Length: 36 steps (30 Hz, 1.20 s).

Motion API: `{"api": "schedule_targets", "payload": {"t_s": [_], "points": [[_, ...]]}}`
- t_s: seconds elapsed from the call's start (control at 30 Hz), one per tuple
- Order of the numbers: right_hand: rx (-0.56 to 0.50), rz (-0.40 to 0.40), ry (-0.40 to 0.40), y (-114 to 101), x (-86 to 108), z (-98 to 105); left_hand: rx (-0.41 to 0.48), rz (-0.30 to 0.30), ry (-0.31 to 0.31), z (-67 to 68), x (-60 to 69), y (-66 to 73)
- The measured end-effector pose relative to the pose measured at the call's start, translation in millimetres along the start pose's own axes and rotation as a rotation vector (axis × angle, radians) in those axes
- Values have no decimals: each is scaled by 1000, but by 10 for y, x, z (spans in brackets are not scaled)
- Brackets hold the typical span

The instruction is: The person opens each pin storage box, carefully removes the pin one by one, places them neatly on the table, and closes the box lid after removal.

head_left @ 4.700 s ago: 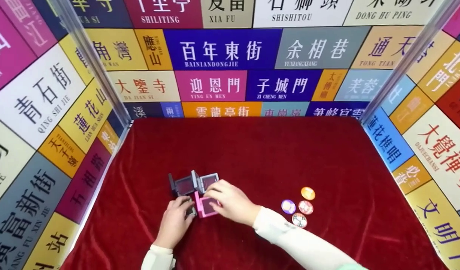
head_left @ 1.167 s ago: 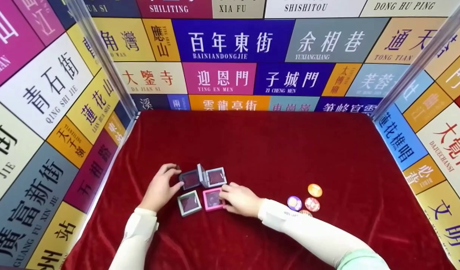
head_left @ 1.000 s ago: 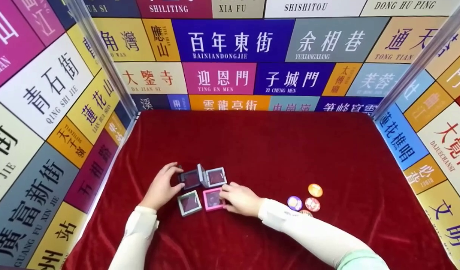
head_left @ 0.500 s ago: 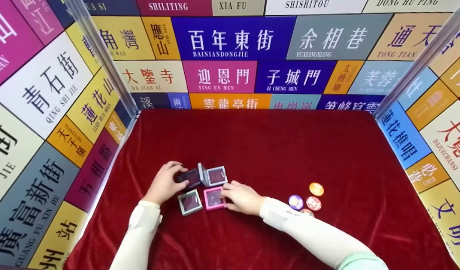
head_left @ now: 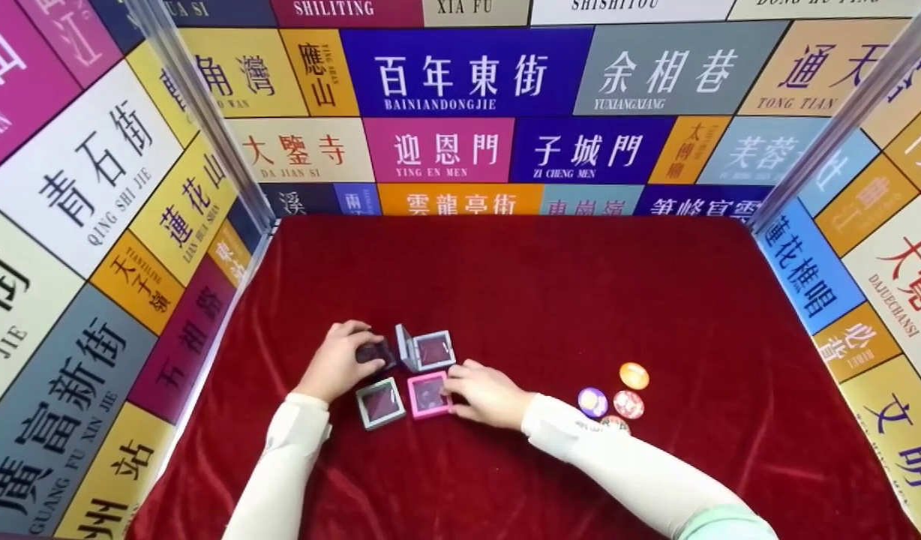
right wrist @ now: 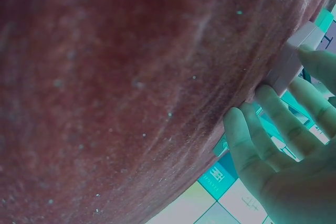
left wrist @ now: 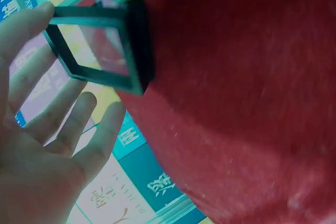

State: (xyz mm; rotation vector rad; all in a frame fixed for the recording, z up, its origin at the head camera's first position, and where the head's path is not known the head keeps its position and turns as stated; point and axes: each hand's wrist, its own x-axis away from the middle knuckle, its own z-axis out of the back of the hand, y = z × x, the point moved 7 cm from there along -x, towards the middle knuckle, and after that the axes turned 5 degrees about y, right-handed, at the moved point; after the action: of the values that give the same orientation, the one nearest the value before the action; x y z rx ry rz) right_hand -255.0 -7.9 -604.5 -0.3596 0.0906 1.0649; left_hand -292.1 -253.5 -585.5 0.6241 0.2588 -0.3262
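Observation:
Four small window-fronted cases sit in a cluster on dark red cloth. My left hand (head_left: 344, 362) holds the black one (head_left: 388, 354), thumb at its near side and fingers over its far side; in the left wrist view its frame (left wrist: 105, 79) stands tilted against the thumb and forefinger. My right hand (head_left: 487, 394) grips the right edge of the flat pink case (head_left: 412, 396); the right wrist view shows thumb and fingers along its side (right wrist: 291, 56). Behind the pink case, a grey case (head_left: 432, 367) has its lid upright. A pale green case (head_left: 363, 409) lies flat.
To the right, several round badges lie on the cloth (head_left: 565, 300): orange (head_left: 634, 376), purple (head_left: 592, 403) and red (head_left: 628, 404), with another partly behind the right forearm. Colourful walls printed with place names (head_left: 460, 71) enclose the back and sides.
My left hand has left the pale green case for the black one and lowered its lid. The pink case, whose lid stood up, is now flat. The right hand has stayed beside it.

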Motion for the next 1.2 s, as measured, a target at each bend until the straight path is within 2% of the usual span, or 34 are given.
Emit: {"api": "schedule_targets", "payload": {"t_s": [0.2,0.33,0.57,0.73,0.97,1.07,1.2], "points": [[-1,13,-3,-4,0,27,-74,34,-53,-150,-17,-42],[2,26,15,-14,-1,34,-130,23,-80,-185,-39,-28],[4,45,30,-25,10,44,-162,24,-108,-232,-34,-14],[9,26,9,-20,5,53,-172,33,-90,-259,-31,-29],[151,56,-52,-69,-70,118,-171,54,-75,-293,-21,-42],[144,81,-3,-117,-208,240,-167,66,-80,-291,-12,-39],[81,110,156,-133,-495,457,-171,68,-73,-275,-39,-25]]}}
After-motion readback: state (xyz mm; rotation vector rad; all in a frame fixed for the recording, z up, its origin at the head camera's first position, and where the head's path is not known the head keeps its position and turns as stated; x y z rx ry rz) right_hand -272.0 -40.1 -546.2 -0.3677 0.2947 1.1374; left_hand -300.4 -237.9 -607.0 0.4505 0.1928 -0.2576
